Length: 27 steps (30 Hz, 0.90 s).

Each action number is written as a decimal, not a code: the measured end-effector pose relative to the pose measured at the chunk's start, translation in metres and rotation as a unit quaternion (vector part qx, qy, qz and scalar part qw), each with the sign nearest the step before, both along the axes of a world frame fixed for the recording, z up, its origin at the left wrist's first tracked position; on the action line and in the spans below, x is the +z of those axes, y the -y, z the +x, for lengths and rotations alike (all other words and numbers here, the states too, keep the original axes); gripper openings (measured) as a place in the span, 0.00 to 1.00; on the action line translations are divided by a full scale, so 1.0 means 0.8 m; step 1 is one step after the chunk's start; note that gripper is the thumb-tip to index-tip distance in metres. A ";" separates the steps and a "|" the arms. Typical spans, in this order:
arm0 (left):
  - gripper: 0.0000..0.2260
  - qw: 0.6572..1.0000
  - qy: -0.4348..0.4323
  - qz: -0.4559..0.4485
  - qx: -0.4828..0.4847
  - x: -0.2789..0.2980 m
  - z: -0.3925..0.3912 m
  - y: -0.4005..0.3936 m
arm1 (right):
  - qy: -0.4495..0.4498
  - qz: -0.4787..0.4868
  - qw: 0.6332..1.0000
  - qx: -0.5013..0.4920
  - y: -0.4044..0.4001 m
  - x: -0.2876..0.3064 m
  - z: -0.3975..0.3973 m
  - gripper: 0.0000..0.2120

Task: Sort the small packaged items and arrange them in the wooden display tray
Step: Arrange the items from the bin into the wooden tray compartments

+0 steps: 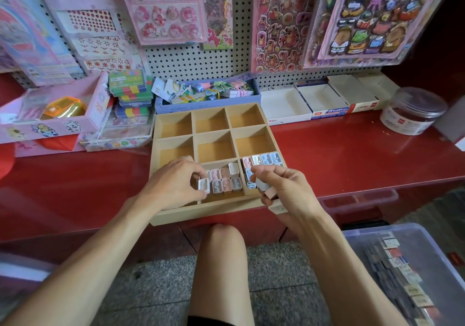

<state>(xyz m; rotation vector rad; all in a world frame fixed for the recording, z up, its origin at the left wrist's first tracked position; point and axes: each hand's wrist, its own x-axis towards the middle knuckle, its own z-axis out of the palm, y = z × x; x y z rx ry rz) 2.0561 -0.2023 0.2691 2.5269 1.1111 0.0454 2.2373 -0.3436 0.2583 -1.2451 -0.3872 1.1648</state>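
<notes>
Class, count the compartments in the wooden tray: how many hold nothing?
6: all three in the back row and all three in the middle row of the tray. The front-left one is hidden under the left hand.

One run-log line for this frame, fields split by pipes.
left hand pinches white packet | right hand holds several packets | wooden tray: near middle and right compartments partly filled, back six empty

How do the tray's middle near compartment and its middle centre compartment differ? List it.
The middle near compartment holds small packaged items standing in rows; the middle centre compartment shows only its bare floor. The left hand works at the near one; no hand touches the centre one. Both belong to the same wooden tray.
</notes>
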 end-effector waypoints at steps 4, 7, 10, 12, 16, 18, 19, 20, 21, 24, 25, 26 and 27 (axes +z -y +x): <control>0.14 0.998 -0.061 0.020 0.007 -0.011 0.014 0.000 | 0.022 -0.014 1.000 -0.003 0.000 -0.002 0.000 0.06; 0.17 0.994 -0.094 0.053 0.014 -0.019 0.022 -0.001 | 0.020 -0.020 1.000 -0.011 0.000 -0.003 0.000 0.05; 0.19 0.992 -0.098 0.082 0.011 -0.025 0.028 0.000 | 0.022 -0.022 0.999 -0.020 0.000 -0.004 0.001 0.07; 0.21 0.991 -0.098 0.090 0.013 -0.027 0.029 0.002 | 0.023 -0.021 0.999 -0.020 0.001 -0.004 0.001 0.06; 0.17 0.992 -0.093 0.084 0.021 -0.025 0.028 0.004 | 0.012 -0.022 0.999 -0.024 0.004 -0.003 0.003 0.07; 0.15 0.993 -0.085 0.084 0.022 -0.024 0.028 0.004 | 0.004 -0.023 0.999 -0.027 0.005 -0.004 0.003 0.07; 0.13 0.993 -0.082 0.085 0.020 -0.024 0.028 0.004 | 0.000 -0.023 0.999 -0.026 0.005 -0.004 0.002 0.07; 0.13 0.993 -0.080 0.087 0.017 -0.025 0.028 0.004 | -0.002 -0.022 0.999 -0.025 0.005 -0.004 0.001 0.08; 0.14 0.993 -0.081 0.089 0.012 -0.025 0.028 0.004 | -0.005 -0.021 0.999 -0.025 0.005 -0.005 0.000 0.08; 0.18 0.993 -0.078 0.090 0.008 -0.025 0.026 0.004 | -0.009 -0.013 0.999 -0.030 0.003 -0.006 -0.004 0.08; 0.17 0.995 -0.058 0.086 0.010 -0.022 0.026 0.005 | -0.009 -0.008 0.999 -0.032 0.003 -0.006 -0.006 0.09; 0.14 0.998 -0.011 0.066 0.015 -0.018 0.027 0.008 | -0.009 -0.004 0.999 -0.032 0.002 -0.007 -0.007 0.10; 0.12 0.998 0.056 0.018 0.019 -0.013 0.028 0.012 | -0.010 0.001 0.999 -0.033 0.002 -0.006 -0.009 0.10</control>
